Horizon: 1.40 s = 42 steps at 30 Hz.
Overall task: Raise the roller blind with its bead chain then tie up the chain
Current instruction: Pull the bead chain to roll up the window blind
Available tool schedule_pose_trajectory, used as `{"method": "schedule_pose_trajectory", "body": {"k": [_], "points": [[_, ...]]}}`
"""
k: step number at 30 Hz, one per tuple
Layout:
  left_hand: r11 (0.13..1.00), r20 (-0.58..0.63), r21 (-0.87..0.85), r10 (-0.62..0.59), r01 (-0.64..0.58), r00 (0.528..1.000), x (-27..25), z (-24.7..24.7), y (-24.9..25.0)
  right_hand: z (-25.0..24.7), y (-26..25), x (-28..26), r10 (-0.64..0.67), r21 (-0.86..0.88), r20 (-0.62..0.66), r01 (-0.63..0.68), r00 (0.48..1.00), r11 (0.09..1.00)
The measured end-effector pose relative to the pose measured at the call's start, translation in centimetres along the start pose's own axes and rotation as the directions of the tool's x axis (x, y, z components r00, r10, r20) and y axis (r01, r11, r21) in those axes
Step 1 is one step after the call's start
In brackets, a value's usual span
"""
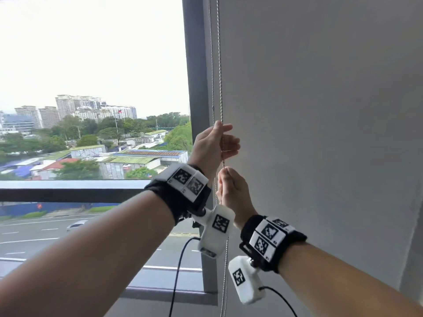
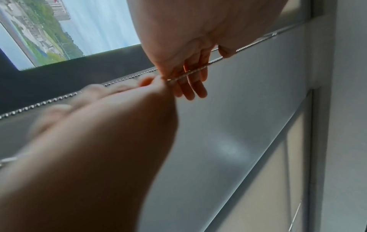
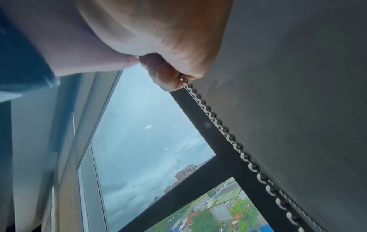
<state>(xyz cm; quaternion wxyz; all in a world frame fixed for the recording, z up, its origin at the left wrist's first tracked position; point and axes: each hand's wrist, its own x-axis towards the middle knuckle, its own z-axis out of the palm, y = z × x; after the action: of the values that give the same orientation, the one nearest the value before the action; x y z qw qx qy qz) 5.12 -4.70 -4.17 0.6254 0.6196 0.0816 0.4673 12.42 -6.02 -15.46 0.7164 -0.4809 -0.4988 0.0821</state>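
**Both hands on the bead chain, one above the other**

Head view: fingers of the left hand (image 1: 212,143) curl loosely round the bead chain (image 1: 220,88), thumb and forefinger closing on it at the top of the hand. Right hand (image 1: 233,191) sits directly below, fingertips pinched on the same strand. The chain hangs in two strands along the left edge of the grey roller blind (image 1: 320,110), just beside the dark window frame (image 1: 194,76). The blind covers the right pane. City and road show through the left pane. Marker-tagged bands on both wrists.

Left wrist view: the right hand, blurred and close, pinches the chain (image 2: 200,68); the left hand's fingers (image 2: 195,85) hang past it, slightly spread, thumb against the strand.

Right wrist view: chain (image 3: 224,130) runs taut out of the pinched right-hand fingers (image 3: 168,78), lying along the blind's edge. Left hand not seen here.
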Motion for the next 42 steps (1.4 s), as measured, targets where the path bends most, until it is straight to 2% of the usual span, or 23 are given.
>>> {"method": "schedule_pose_trajectory", "body": {"k": [4,8,12,15,21,26,29,31,33,37,42], "points": [[0.997,-0.054,0.072,0.027,-0.023,0.998,0.2,0.6,-0.7,-0.5,1.2,-1.0,-0.007,0.037,0.048,0.006,0.999,0.999],[0.993,-0.094,0.117,0.045,-0.033,0.995,0.2,0.6,-1.2,-1.4,-0.1,-0.8,0.073,0.062,0.13,-0.082,0.989,0.995],[0.996,-0.09,0.087,0.039,-0.031,0.995,-0.4,0.7,-1.3,-2.7,-3.2,1.8,-0.095,-0.086,0.125,0.106,0.988,0.991],[0.996,-0.087,0.092,0.027,-0.019,0.996,-1.4,0.3,-2.6,-3.0,-6.4,4.1,-0.148,-0.08,0.068,0.153,0.987,0.985],[0.978,-0.11,0.167,-0.104,0.121,0.989,-4.3,-0.4,-6.6,-1.7,-11.7,7.3,-0.171,-0.054,0.103,0.177,0.98,0.983],[0.958,-0.144,0.205,-0.174,0.202,0.974,-5.9,-1.1,-9.2,-0.5,-13.7,9.1,-0.124,0.046,0.05,0.122,0.991,0.992],[0.949,-0.127,0.241,-0.176,0.202,0.976,-6.6,-1.3,-9.1,0.0,-13.8,9.8,-0.098,0.075,-0.007,0.098,0.995,0.992],[0.953,-0.056,0.241,-0.177,0.185,0.983,-7.0,-1.0,-8.4,0.4,-13.2,10.1,-0.146,0.011,-0.062,0.147,0.987,0.989],[0.964,-0.035,0.199,-0.171,0.175,0.985,-6.9,-0.7,-7.6,0.6,-13.0,10.3,-0.191,-0.039,-0.095,0.188,0.977,0.981],[0.983,-0.06,0.046,-0.177,0.18,0.982,-5.7,-1.1,-6.4,0.3,-12.4,10.0,-0.23,-0.062,-0.12,0.224,0.966,0.973],[0.989,-0.028,0.111,-0.098,0.1,0.995,-3.6,-1.6,-4.1,-0.2,-9.5,7.3,-0.214,-0.12,-0.119,0.2,0.97,0.972]]}}
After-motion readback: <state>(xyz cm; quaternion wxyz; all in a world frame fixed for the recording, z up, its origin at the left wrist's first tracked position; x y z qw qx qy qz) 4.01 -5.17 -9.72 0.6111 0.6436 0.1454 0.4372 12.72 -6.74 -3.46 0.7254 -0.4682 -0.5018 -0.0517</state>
